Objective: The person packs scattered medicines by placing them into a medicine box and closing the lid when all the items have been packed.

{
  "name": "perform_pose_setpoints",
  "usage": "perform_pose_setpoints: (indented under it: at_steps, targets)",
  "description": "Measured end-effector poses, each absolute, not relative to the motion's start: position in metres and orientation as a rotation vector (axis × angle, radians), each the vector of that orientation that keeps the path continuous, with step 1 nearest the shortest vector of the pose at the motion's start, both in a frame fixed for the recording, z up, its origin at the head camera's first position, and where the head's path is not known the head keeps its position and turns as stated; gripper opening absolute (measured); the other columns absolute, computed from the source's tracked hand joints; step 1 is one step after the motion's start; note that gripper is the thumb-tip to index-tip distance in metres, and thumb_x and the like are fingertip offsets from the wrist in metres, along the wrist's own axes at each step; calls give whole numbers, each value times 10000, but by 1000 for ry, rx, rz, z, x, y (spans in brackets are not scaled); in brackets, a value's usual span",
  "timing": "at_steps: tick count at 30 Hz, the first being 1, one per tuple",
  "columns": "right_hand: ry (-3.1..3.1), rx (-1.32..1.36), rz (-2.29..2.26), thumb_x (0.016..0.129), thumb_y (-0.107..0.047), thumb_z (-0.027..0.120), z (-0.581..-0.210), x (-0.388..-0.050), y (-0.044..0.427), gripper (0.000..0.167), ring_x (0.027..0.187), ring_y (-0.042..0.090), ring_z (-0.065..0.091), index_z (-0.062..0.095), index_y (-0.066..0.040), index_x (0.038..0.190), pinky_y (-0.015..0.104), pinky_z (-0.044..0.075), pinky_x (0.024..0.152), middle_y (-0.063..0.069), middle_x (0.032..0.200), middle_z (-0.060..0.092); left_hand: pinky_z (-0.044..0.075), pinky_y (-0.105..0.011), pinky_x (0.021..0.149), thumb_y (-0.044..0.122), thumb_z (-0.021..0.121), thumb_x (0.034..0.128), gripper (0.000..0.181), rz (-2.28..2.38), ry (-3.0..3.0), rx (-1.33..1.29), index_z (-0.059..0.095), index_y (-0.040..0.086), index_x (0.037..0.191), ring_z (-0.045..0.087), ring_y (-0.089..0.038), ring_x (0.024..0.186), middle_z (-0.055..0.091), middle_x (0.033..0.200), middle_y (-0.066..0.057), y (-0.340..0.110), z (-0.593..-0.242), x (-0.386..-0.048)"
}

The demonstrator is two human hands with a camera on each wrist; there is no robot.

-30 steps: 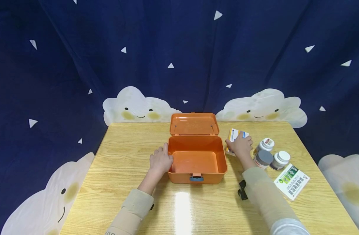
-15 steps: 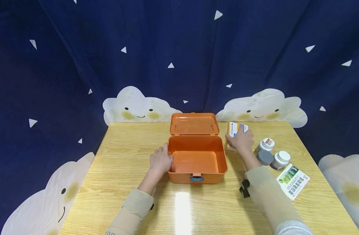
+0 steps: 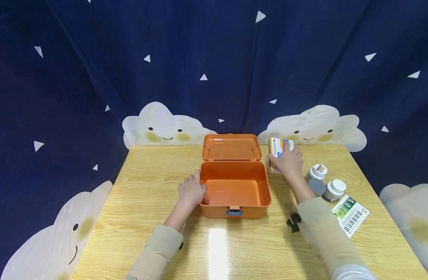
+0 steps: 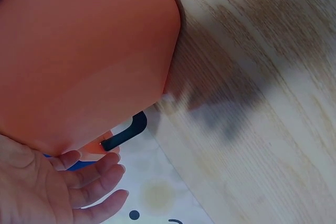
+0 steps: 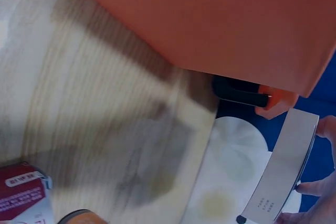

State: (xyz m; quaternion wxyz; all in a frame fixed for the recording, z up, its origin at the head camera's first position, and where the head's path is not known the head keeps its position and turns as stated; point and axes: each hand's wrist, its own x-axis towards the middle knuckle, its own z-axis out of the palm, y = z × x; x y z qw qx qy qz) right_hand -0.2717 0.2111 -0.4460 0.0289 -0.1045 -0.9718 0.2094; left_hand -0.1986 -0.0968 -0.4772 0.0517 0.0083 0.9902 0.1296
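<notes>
An orange lidded plastic case [image 3: 231, 192] stands on the table with its lid [image 3: 231, 147] tipped back and nothing inside. My left hand [image 3: 193, 190] holds its left rim; in the left wrist view, the fingers [image 4: 97, 182] lie outside the wall and the thumb is hidden. Beside the case's right back corner, my right hand [image 3: 289, 161] grips a white, yellow and blue medicine box [image 3: 276, 146] between thumb and fingers. That medicine box [image 5: 283, 166] is raised off the table, its plain narrow side showing in the right wrist view.
Right of my right hand stand a white-capped bottle [image 3: 317, 171], a grey-capped bottle [image 3: 317, 187] and another white-capped bottle [image 3: 334, 190]. A white and green flat box [image 3: 352, 217] lies in front of them. A dark blue curtain [image 3: 231, 70] hangs behind the table.
My right hand has lifted the medicine box and carried it away from me, slightly to the left. The left hand and the orange case have stayed where they were.
</notes>
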Motion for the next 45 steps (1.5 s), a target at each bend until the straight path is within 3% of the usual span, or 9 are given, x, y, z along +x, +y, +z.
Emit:
perform_pose_setpoints:
  at_steps: [19, 45]
  targets:
    - [-2934, -45, 657, 751, -442, 599, -417, -263, 183, 826, 1056, 472, 396, 292, -26, 1396, 551, 372, 815, 348, 1226, 355, 418, -490, 780, 273, 461, 881, 478, 400, 3019, 23, 330, 87, 1301, 514, -341, 955, 529, 1082, -167, -96, -477, -198]
    - [-3015, 301, 587, 717, -444, 665, -416, -246, 132, 844, 1090, 410, 398, 319, -108, 1409, 520, 371, 846, 275, 1324, 326, 414, -488, 785, 276, 442, 879, 462, 406, 3008, 12, 327, 99, 1291, 512, -332, 944, 525, 1070, -162, -96, -477, -199]
